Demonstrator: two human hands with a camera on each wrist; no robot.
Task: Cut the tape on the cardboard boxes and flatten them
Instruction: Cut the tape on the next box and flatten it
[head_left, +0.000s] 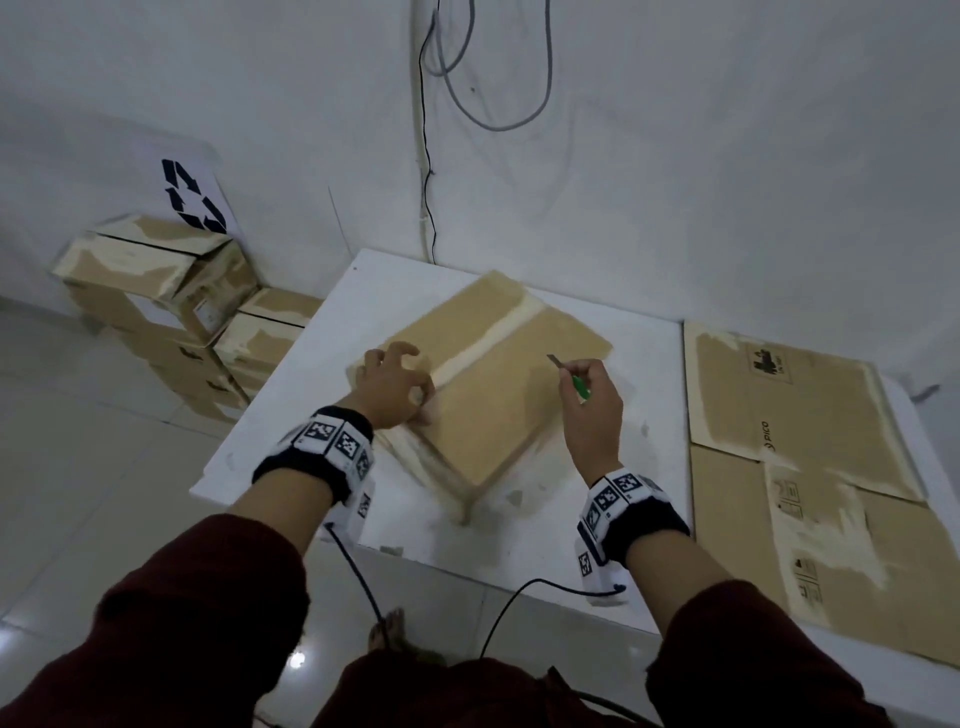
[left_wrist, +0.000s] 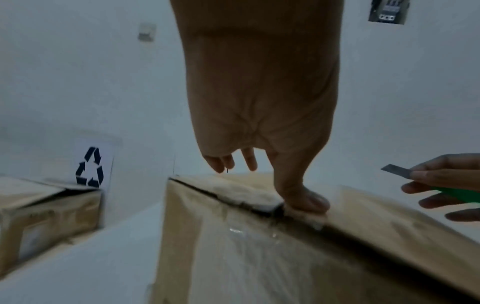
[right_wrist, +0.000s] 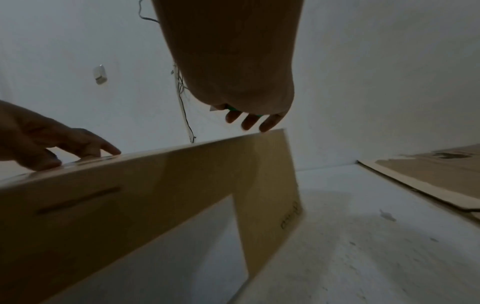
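Observation:
A closed cardboard box (head_left: 498, 400) sits skewed on the white table (head_left: 639, 364), with a pale tape seam (head_left: 493, 338) running along its top. My left hand (head_left: 397, 384) rests on the near-left end of that seam. Its thumb (left_wrist: 306, 199) presses on the flap edge of the box (left_wrist: 259, 257), where the tape looks split; the other fingers are loosely bent over the top. My right hand (head_left: 592, 410) grips a green-handled cutter (head_left: 571, 379) with the blade pointing up, held just above the box's right side. The cutter's blade (left_wrist: 396, 170) touches nothing. The right hand (right_wrist: 249, 119) hovers over the box's top edge (right_wrist: 130, 185).
Flattened cardboard sheets (head_left: 810, 467) cover the right part of the table. Several taped boxes (head_left: 171, 312) are stacked on the floor at left, under a recycling sign (head_left: 192, 195). Cables (head_left: 431, 156) hang down the wall behind the table. Wrist-camera cords trail off the near table edge.

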